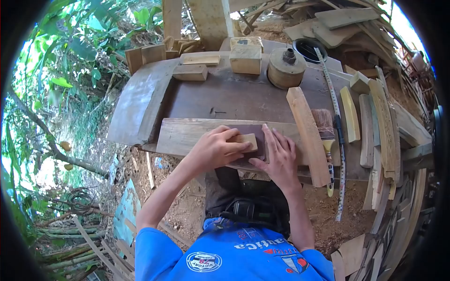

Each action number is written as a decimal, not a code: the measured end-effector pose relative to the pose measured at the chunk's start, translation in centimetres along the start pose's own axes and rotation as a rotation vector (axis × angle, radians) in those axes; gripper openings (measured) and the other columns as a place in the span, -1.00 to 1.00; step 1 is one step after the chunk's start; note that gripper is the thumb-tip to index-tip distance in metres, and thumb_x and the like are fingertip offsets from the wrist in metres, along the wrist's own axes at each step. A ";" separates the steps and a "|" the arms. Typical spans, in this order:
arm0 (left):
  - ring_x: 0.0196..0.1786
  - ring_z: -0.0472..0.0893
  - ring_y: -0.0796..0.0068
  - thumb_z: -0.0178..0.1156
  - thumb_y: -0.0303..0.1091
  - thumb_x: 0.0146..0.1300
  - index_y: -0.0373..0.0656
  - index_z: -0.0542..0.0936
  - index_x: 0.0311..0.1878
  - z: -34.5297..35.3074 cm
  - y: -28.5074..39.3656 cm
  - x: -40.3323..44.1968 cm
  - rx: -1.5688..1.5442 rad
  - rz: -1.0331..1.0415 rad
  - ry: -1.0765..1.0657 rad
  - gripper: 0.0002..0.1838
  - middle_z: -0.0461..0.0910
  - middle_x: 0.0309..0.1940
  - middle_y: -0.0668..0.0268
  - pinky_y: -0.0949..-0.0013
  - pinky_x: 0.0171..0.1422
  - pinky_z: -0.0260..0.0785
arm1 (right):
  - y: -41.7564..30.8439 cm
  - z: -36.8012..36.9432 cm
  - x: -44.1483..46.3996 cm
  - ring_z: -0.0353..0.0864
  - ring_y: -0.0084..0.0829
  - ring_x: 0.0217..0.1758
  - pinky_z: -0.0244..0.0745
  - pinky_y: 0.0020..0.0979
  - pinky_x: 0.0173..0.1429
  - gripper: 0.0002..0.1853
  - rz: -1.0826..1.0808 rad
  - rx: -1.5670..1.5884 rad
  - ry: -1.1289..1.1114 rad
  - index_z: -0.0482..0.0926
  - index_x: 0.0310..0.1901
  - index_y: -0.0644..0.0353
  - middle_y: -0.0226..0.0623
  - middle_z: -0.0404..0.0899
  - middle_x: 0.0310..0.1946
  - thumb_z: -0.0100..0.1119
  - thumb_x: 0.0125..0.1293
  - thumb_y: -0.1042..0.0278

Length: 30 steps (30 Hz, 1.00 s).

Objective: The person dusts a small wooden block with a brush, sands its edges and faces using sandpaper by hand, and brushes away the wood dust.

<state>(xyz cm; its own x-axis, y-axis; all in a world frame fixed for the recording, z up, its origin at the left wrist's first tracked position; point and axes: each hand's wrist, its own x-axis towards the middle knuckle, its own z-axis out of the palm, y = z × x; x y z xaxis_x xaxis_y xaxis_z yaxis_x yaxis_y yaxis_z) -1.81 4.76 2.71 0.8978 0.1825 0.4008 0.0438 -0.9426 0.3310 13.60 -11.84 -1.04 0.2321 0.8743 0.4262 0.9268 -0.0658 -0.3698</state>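
Observation:
My left hand [216, 147] is closed around a small pale wooden block [248, 140]. The block sits on a dark brown sheet [255, 130] that looks like sandpaper. Fingers stretched, my right hand [277, 149] lies flat at the sheet's right edge. Beneath the sheet runs a long wooden board [183, 133] along the near edge of the worktable [225, 100]. Just right of my right hand a curved wooden piece [309, 140] lies across the board's end. The underside of the block and part of the sheet are hidden by my fingers.
A paintbrush [324, 126] and a measuring tape [333, 93] lie to the right, beside several wood offcuts [375, 126]. At the back stand a square wooden block [246, 58], a round wooden container [286, 68] and a black bowl [309, 49]. A nail [217, 112] lies mid-table.

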 end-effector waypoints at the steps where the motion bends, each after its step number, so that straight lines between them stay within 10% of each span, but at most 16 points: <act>1: -0.19 0.57 0.17 0.34 -0.43 0.00 -0.07 0.67 -0.14 0.4 0.7 -0.6 -0.047 0.015 -0.015 -0.71 0.58 -0.30 0.23 0.18 -0.11 0.46 | -0.1 0.0 -0.4 0.37 -0.27 0.30 0.14 -0.15 0.36 -0.06 0.004 0.009 -0.012 0.18 0.40 0.14 -0.25 0.46 0.20 0.30 0.06 -0.18; 30: -0.22 0.55 0.22 0.37 -0.47 -0.04 -0.08 0.71 -0.13 0.9 0.5 -1.2 -0.030 -0.095 0.123 -0.68 0.60 -0.18 0.19 0.25 -0.08 0.46 | -0.3 -0.2 -0.1 0.39 -0.27 0.29 0.16 -0.15 0.34 -0.03 0.009 0.008 0.008 0.18 0.40 0.14 -0.25 0.49 0.17 0.39 -0.01 -0.09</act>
<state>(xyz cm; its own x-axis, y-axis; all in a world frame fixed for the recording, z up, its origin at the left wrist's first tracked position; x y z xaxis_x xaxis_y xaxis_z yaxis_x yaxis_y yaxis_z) -2.44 3.80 1.59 0.8297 0.3047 0.4678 0.1109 -0.9112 0.3968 13.38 -11.96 -0.82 0.2427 0.8699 0.4294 0.9222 -0.0695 -0.3803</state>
